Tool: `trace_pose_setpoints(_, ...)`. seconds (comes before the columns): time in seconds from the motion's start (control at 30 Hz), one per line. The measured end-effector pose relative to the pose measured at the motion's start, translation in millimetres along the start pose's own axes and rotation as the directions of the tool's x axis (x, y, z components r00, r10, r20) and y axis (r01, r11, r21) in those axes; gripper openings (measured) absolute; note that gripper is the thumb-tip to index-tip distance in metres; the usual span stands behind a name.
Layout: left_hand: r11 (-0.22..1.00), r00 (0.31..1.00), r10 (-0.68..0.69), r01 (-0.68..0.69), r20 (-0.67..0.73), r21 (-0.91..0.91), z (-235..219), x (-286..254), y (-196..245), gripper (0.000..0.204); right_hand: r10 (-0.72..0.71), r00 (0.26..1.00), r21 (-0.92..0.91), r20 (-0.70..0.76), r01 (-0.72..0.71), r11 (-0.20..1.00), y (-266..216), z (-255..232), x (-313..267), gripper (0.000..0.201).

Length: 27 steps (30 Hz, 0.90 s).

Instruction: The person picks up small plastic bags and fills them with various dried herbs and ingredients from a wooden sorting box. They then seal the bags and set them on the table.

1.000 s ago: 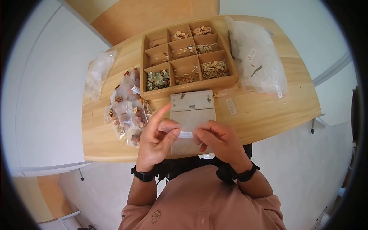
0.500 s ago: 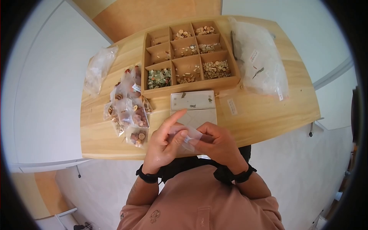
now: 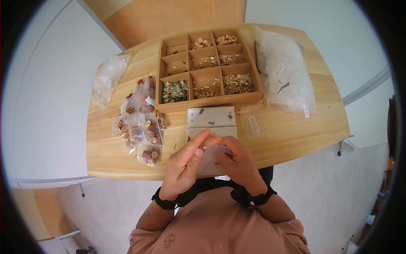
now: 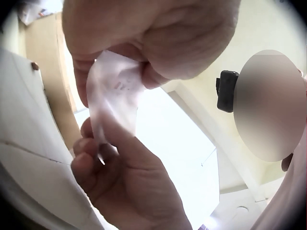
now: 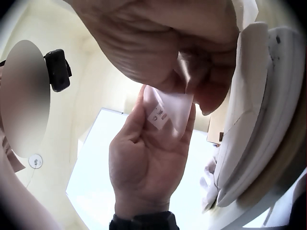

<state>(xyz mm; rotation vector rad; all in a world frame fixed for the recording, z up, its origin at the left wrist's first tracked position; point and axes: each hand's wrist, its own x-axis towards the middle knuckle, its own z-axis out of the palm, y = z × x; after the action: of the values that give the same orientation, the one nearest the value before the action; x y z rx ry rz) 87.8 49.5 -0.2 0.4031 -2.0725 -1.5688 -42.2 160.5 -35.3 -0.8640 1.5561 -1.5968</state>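
Note:
Both hands meet over the front of the table, with a small clear plastic bag (image 5: 180,108) between them. A white printed label (image 5: 158,116) shows on the bag in the right wrist view. My left hand (image 3: 181,169) holds the bag between its thumb and long, nearly straight fingers, its palm behind it. From the other side, my right hand (image 3: 242,165) pinches the bag's edge with thumb and curled fingers. The bag (image 4: 115,88) looks thin and cloudy in the left wrist view. Below the hands is a flat white box (image 3: 211,116) with dark scraps on it.
Behind stands a cardboard tray (image 3: 211,101) divided into compartments of dried slices and leaves. Filled clear bags (image 3: 146,129) lie in a pile at left, beyond them a crumpled bag (image 3: 109,78). At right are a large plastic bag (image 3: 292,63) and a labelled bag (image 3: 253,124).
The hands have come closer together, and the label that showed between them a second ago is hidden in the head view. The left fingers have tipped toward the right hand.

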Motion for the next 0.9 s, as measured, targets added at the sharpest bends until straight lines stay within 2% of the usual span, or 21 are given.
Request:
trace_pose_setpoints(0.07,1.0,1.0,0.006,-0.006,0.002,-0.014,-1,1,0,0.045,0.028,0.999,0.113,-0.039,-0.023,0.993,-8,3,2,0.017)
trace_pose_setpoints(0.23,0.995,0.999,-0.04,0.038,-0.017,-0.088,-1,2,-8,0.044,0.195,0.971,0.025,0.135,-0.2,0.98,-19,-9,2,0.01)
trace_pose_setpoints(0.27,0.995,0.997,-0.07,0.066,-0.041,-0.076,-1,2,-8,0.043,0.23,0.957,0.013,0.177,-0.236,0.972,-24,-10,2,0.011)
trace_pose_setpoints(0.33,0.991,0.988,-0.129,0.124,-0.091,-0.053,-1,0,-6,0.041,0.223,0.963,-0.002,0.152,-0.225,0.974,-20,-9,0,0.013)
trace_pose_setpoints(0.37,0.996,0.993,-0.033,0.042,-0.112,0.085,-3,0,-6,0.042,0.219,0.966,-0.009,0.141,-0.22,0.976,-18,-8,-1,0.015)
trace_pose_setpoints(0.43,0.928,0.98,0.163,-0.114,-0.114,0.354,-8,3,-5,0.048,0.177,0.981,-0.039,0.076,-0.174,0.984,-13,-6,-1,0.017)
trace_pose_setpoints(0.53,0.721,0.932,0.3,-0.362,0.205,0.591,-22,0,13,0.067,0.117,0.993,-0.155,-0.013,-0.117,0.981,-17,-6,-2,0.018)
trace_pose_setpoints(0.57,0.721,0.937,0.244,-0.347,0.249,0.6,-21,0,17,0.071,0.097,0.995,-0.205,-0.036,-0.103,0.973,-19,-5,-3,0.018)
trace_pose_setpoints(0.63,0.716,0.935,0.132,-0.319,0.328,0.621,-17,0,21,0.079,-0.037,0.998,-0.19,-0.042,0.029,0.981,-9,2,-4,0.017)
trace_pose_setpoints(0.67,0.701,0.94,0.132,-0.313,0.315,0.641,-15,-1,19,0.079,-0.105,0.993,-0.183,-0.046,0.095,0.978,-6,4,-6,0.016)
trace_pose_setpoints(0.77,0.657,0.947,0.15,-0.31,0.283,0.688,-10,1,12,0.08,-0.147,0.988,-0.441,0.038,0.148,0.885,-10,2,-11,0.012)
trace_pose_setpoints(0.83,0.638,0.95,0.18,-0.31,0.255,0.705,-8,1,14,0.079,-0.183,0.983,-0.393,0.033,0.181,0.902,-3,3,-12,0.012)
trace_pose_setpoints(0.9,0.638,0.932,0.225,-0.362,0.285,0.679,-4,4,14,0.079,-0.21,0.977,-0.333,0.022,0.205,0.92,-3,4,-14,0.012)
